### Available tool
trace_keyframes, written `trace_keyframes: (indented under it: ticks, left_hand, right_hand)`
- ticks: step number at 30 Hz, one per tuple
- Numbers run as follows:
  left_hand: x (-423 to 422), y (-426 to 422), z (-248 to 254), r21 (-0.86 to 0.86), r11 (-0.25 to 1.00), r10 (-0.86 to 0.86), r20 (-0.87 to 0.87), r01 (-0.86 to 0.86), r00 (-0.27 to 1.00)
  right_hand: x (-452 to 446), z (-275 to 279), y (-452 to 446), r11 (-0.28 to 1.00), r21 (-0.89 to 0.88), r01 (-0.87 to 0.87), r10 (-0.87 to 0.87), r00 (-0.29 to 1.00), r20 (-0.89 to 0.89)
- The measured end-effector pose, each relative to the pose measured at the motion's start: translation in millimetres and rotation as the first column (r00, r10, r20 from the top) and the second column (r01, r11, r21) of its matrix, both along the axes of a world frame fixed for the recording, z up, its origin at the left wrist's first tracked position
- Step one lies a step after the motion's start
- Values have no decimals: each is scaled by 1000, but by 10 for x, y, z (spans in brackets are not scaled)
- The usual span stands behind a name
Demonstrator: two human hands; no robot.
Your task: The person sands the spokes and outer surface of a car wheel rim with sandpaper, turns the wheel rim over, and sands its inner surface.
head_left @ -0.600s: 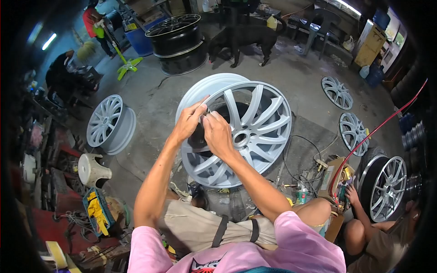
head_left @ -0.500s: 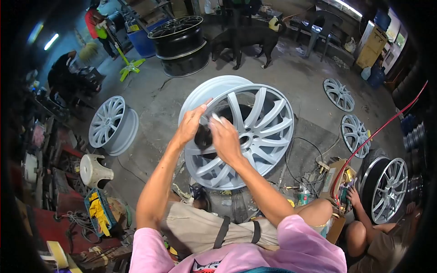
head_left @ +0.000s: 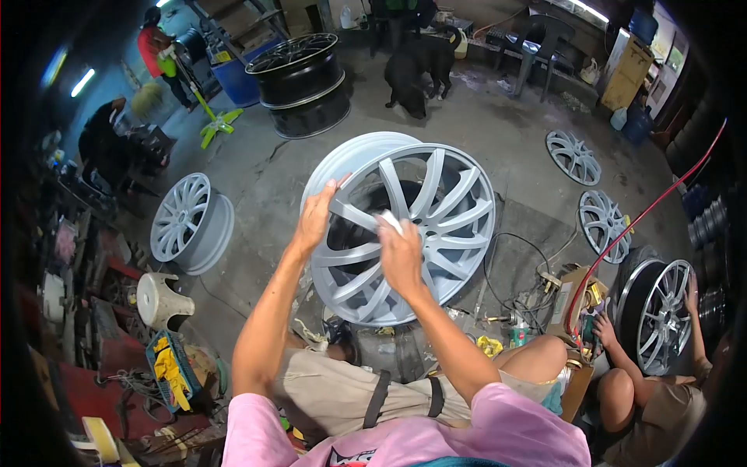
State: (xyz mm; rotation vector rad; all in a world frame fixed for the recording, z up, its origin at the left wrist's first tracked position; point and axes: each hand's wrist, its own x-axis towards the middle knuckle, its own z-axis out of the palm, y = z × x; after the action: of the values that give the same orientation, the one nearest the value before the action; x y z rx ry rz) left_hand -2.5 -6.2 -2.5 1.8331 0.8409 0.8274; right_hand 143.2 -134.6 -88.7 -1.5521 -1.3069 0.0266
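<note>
A large grey multi-spoke wheel rim [head_left: 354,258] leans tilted in front of me, resting against a second pale grey rim [head_left: 359,148] behind it. My left hand [head_left: 315,218] grips its outer lip at the upper left, fingers partly hidden behind the edge. My right hand [head_left: 401,253] is over the spokes, left of the hub, closed around a small white piece [head_left: 391,223]. Blur keeps me from telling whether that piece is cloth or paper.
A grey rim [head_left: 184,222] and white stool [head_left: 159,300] stand left. A black dog [head_left: 416,70] is beyond, beside stacked black rims [head_left: 299,86]. Right, a person's hand [head_left: 603,331] is near a silver wheel [head_left: 665,319]. A red hose [head_left: 638,222] crosses the right side.
My right hand has moved right and slightly down, from the rim's left edge to the spokes by the hub. My left hand stays on the lip. The dog has turned around.
</note>
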Motion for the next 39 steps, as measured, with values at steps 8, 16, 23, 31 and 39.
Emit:
trace_keyframes:
  ticks: [8,16,23,31,39]
  left_hand:
    - [80,-57,71,141,986,106,-131,-87,986]
    - [228,-187,-57,531,790,503,-275,-307,819]
    - [238,-140,-45,517,798,515,-319,-309,796]
    - [201,-85,-227,573,749,511,-178,-333,841]
    - [136,-110,-190,519,790,487,-206,-327,849]
  right_hand:
    - [-318,536,490,999,30,-20,17,993,118]
    - [521,-116,-167,977,-211,14,79,901,426]
    - [921,746,416,983,-140,-115,172,349,921]
    - [1148,596,211,930,-299,-212,309,17,951]
    - [971,646,129,958,-210,-195,246,187,951]
